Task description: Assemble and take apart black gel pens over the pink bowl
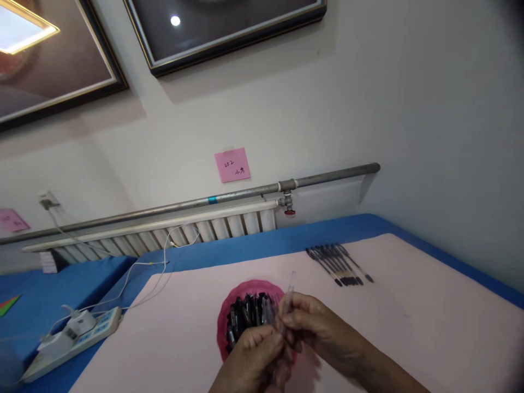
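My left hand (257, 352) and my right hand (315, 322) meet over a pink sheet (429, 327) on the table. Together they pinch a clear plastic pen barrel (289, 295) that points up and away. Right behind the hands stands a red round container (229, 311) full of dark pen parts (249, 314). A row of several assembled dark pens (338, 265) lies side by side farther back to the right, apart from both hands.
A blue cloth (245, 248) covers the table under the pink sheet. A white power strip (69, 341) with plugs and cables lies at the left. A radiator (172, 234) and a pipe run along the wall behind, with a pink note (232, 164) above.
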A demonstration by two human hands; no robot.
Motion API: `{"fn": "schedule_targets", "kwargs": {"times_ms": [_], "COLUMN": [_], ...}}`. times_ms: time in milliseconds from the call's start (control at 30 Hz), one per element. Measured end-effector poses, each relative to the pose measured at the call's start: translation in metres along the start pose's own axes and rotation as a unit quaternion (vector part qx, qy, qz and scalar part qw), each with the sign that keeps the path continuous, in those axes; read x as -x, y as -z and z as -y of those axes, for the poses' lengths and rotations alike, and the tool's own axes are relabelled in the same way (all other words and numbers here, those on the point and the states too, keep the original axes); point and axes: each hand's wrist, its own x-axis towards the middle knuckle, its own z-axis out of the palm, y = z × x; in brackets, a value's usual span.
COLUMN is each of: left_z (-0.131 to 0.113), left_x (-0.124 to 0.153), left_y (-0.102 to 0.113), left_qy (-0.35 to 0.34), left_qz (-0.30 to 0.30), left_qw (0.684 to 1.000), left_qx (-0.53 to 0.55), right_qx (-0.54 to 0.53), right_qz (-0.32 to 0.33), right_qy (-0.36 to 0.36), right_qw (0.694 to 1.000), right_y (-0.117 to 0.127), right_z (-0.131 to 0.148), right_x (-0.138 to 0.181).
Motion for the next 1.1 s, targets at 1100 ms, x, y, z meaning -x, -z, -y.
{"fn": "schedule_targets", "kwargs": {"times_ms": [1100], "left_z": [0.0034], "left_x": [-0.0037], "left_y": [0.003], "left_qy": [-0.04], "left_qz": [-0.111], "left_qw": [0.98], "left_qx": [-0.16], "right_qx": [0.084], "right_qz": [-0.074], "right_qy": [0.016], "right_qw": [0.994], "right_y": [0.0007], "right_z": [-0.0076], "right_x": [-0.0035]}}
